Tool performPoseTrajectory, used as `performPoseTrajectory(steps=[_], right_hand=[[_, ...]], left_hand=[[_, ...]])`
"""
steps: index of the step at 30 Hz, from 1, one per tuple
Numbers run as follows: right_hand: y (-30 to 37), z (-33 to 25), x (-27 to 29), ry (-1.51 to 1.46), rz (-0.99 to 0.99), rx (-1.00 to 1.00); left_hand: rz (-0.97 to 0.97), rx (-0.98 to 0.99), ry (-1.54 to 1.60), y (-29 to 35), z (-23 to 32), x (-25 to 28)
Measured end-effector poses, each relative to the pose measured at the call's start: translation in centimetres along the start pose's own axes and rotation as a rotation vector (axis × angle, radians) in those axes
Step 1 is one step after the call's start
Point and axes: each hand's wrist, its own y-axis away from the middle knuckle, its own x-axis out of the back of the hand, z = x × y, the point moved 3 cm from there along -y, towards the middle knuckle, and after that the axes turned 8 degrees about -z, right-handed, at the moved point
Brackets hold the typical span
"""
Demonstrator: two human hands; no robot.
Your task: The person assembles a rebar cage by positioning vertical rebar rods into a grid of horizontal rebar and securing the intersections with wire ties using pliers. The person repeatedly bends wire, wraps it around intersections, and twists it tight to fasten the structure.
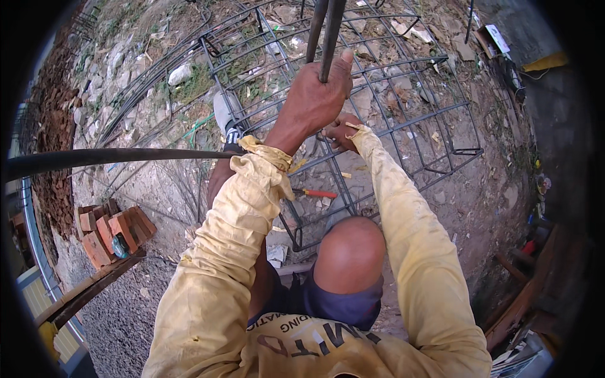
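Note:
A rebar cage, long dark steel rods with bent square stirrups, lies across the ground in front of me. My left hand is wrapped round two dark steel bars that rise from it toward the top of the view. Just right of and below it, my right hand has its fingers curled in beside the cage; what they hold, if anything, is hidden. A tool with an orange handle lies below the hands, inside the cage's near end.
From the left edge a thick dark bar runs in as far as my left forearm. A stack of red bricks stands at left by a wooden plank. Loose rods lie on rubble ground at upper left. Timber leans at lower right.

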Motion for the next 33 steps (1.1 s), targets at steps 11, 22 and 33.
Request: performPoseTrajectory(steps=[11,22,33], right_hand=[[-2.3,2.3,0.0,0.016,-0.004,0.072],[0.9,2.7,-1.5,0.126,0.474,0.137],[0.5,2.1,-0.7,0.165,0.311,0.169]], left_hand=[[0.05,0.051,0.096,-0.3,-1.3,-0.6],[0.13,0.082,0.117,-0.6,-1.0,-1.4],[0.034,0.029,0.087,0.5,-0.2,-1.0]])
